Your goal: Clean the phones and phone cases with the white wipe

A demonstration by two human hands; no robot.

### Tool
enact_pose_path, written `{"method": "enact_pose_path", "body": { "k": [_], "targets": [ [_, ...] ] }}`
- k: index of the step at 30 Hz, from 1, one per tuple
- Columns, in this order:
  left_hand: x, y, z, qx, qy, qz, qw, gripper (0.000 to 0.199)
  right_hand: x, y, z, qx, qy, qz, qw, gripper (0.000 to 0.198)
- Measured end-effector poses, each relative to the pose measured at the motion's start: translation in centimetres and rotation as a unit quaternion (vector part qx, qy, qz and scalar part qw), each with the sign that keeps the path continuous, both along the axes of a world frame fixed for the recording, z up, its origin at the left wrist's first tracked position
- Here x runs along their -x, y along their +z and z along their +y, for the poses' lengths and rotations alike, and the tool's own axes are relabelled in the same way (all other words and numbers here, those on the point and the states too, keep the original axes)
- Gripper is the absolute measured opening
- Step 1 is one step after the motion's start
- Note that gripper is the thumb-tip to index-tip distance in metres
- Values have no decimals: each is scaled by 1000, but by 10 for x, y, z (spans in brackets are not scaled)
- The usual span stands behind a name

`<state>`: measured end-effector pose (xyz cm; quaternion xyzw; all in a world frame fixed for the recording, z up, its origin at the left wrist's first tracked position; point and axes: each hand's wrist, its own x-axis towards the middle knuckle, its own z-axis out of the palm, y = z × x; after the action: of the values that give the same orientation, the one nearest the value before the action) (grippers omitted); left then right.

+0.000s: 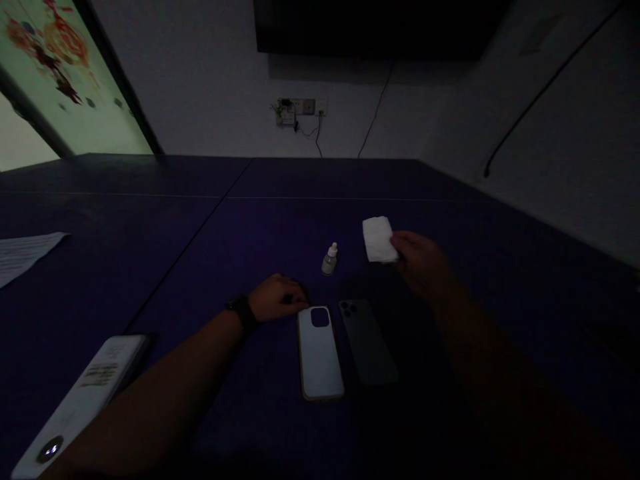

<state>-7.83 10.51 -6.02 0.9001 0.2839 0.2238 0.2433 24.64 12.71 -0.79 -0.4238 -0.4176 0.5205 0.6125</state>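
My right hand (pixel 420 261) pinches the right edge of a folded white tissue (pixel 379 240), on the right just above the table. My left hand (pixel 278 297), with a dark watch on the wrist, rests on the table with loosely curved fingers and a gap inside the thumb. Its thumb tip is at the upper left corner of a pale phone case (pixel 321 360) with a camera cut-out; whether it touches is hard to tell. Beside the case, a dark phone (pixel 369 343) lies with its camera side up. A small dropper bottle (pixel 329 260) with a white top stands between the hands.
A long white device (pixel 83 400) with a round lens-like end lies at lower left, partly behind my left forearm. A printed sheet (pixel 27 255) is at the far left of the dark purple table (pixel 280 220). Sockets with cables (pixel 301 110) and a black screen (pixel 375 30) are on the wall.
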Motion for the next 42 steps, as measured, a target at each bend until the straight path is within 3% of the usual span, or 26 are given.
{"method": "enact_pose_path", "body": {
  "k": [1, 2, 4, 6, 9, 11, 14, 17, 22, 27, 29, 32, 34, 39, 42],
  "targets": [
    [0, -1, 1, 0, -8, -4, 1000, 22, 2, 11, -12, -10, -5, -34, 999, 17],
    [0, -2, 1, -3, -12, -6, 1000, 24, 5, 19, -25, -37, -14, -136, 990, 16],
    [0, -3, 2, -16, -5, -1, 1000, 27, 18, 25, -52, -95, -11, -332, 938, 14],
    [0, -4, 2, -29, 7, 10, 1000, 29, 35, 15, -73, -149, 16, -447, 882, 16],
    [0, -5, 2, -29, 8, 11, 999, 30, 61, -16, -87, -269, 57, -515, 812, 22],
    [0, -5, 2, -25, 6, 7, 1000, 30, 74, -35, -86, -372, 122, -561, 729, 20],
    [0, -5, 2, -29, 14, 9, 999, 29, 86, -47, -83, -422, 189, -631, 622, 16],
    [0, -5, 2, -26, 8, 9, 1000, 32, 88, -46, -86, -423, 238, -662, 572, 12],
    [0, -3, 2, -34, 13, 28, 999, 34, 83, -44, -97, -424, 326, -635, 557, 16],
    [0, -3, 2, -23, 32, 51, 998, 32, 93, -49, -90, -341, 207, -676, 620, 17],
    [-1, -4, 2, -21, 32, 56, 998, 32, 94, -49, -88, -351, 221, -671, 615, 16],
    [-1, -4, 3, -17, 31, 56, 998, 35, 91, -47, -92, -405, 312, -634, 580, 16],
    [-1, -4, 3, -13, 28, 53, 998, 35, 87, -47, -95, -411, 330, -628, 572, 15],
    [-2, -2, 2, -9, 33, 55, 998, 33, 91, -48, -91, -330, 211, -676, 624, 20],
    [-2, -1, 2, -2, 40, 53, 998, 34, 91, -47, -96, -358, 288, -641, 615, 21]
  ]
}}
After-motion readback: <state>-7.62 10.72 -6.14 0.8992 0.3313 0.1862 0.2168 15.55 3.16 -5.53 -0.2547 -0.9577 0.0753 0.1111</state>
